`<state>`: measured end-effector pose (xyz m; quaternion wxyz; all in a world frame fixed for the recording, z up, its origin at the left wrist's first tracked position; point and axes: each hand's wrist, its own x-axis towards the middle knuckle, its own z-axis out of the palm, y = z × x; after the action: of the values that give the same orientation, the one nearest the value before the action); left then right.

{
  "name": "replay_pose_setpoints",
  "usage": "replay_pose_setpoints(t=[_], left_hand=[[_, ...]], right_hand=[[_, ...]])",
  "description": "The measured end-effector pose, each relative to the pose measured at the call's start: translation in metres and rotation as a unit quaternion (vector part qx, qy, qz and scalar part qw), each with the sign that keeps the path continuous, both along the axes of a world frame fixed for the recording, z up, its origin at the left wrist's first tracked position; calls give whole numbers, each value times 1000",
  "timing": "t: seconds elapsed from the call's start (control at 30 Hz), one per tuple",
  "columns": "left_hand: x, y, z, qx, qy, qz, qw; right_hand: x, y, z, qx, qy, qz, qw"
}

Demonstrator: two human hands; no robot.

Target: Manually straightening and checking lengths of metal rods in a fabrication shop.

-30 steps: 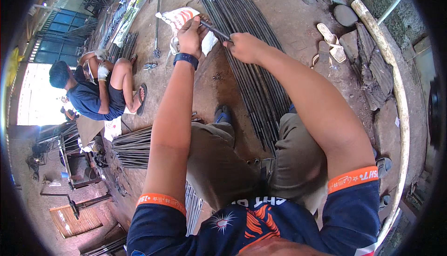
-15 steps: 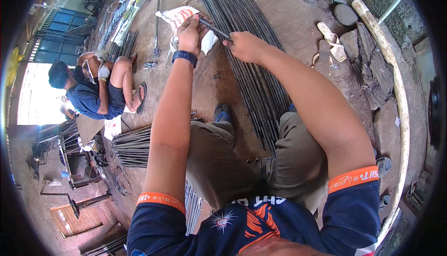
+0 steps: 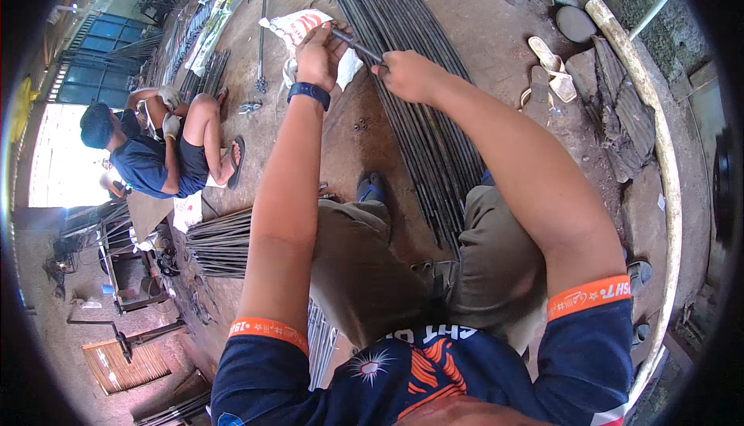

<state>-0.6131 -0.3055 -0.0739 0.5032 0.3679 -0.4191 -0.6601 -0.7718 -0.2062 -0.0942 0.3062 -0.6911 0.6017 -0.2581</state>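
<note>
A dark metal rod (image 3: 358, 47) slants between my two hands, above a long bundle of dark metal rods (image 3: 411, 108) on the ground. My left hand (image 3: 318, 55), with a dark watch band at its wrist, is closed around the far-left end. At the near-right end, my right hand (image 3: 411, 77) grips the same rod with fingers curled. Part of the rod is hidden inside both hands. Just behind my left hand lies a white bag (image 3: 293, 26) with orange-red print. Several small metal rings or nuts (image 3: 360, 125) lie on the ground below the hands.
A person (image 3: 155, 147) in gloves sits at the left, beside another bundle of rods (image 3: 221, 246). Pliers (image 3: 249, 107) lie near that person's feet. Sandals (image 3: 552, 69) and a long pale pole (image 3: 659, 139) are at the right. Rods also lie at the far left.
My hands and the rod have barely moved; my left hand has shifted very slightly. The seated person's gloved hand has moved a little.
</note>
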Motion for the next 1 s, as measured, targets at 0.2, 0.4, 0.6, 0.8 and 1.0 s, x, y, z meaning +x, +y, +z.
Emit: replay_pose_setpoints(t=[0.2, 0.4, 0.6, 0.8, 1.0], left_hand=[[-5, 6, -3, -18, -56, 53, 997], [0, -1, -3, -7, -22, 12, 1000], [2, 0, -1, -17, 9, -41, 999], [-1, 1, -2, -13, -56, 19, 998], [3, -1, -1, -7, 31, -48, 998]], right_hand=[[1, -1, 0, 0, -1, 6, 1000], [1, -2, -2, 8, 12, -9, 1000], [-2, -3, -5, 1, 0, 18, 1000], [1, 1, 0, -5, 14, -10, 1000], [-1, -3, -2, -5, 10, -7, 1000]])
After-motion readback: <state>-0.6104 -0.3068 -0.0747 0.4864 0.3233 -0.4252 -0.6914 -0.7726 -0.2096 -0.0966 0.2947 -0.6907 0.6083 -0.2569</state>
